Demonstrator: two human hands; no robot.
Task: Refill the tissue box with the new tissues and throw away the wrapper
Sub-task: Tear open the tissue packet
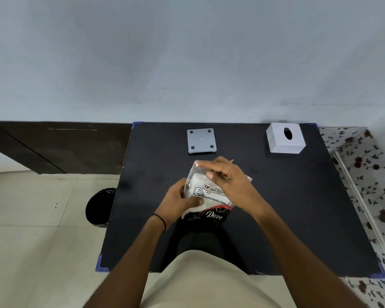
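A clear-wrapped tissue pack [206,193] with a white label and a black "Dove" band stands in the middle of the black table [298,207]. My left hand [179,202] grips its left side. My right hand [229,181] lies over its top, with the fingers pinching the plastic wrapper at the upper end. The white tissue box cover [285,138], with an oval slot on top, stands at the far right of the table. Its grey base plate [201,140], with a black dot at each corner, lies flat at the far centre, apart from the cover.
A black bin [99,207] lined with a dark bag stands on the tiled floor just left of the table. A wall rises behind the table. A floral-patterned surface [369,185] runs along the table's right side. Blue tape marks the table corners.
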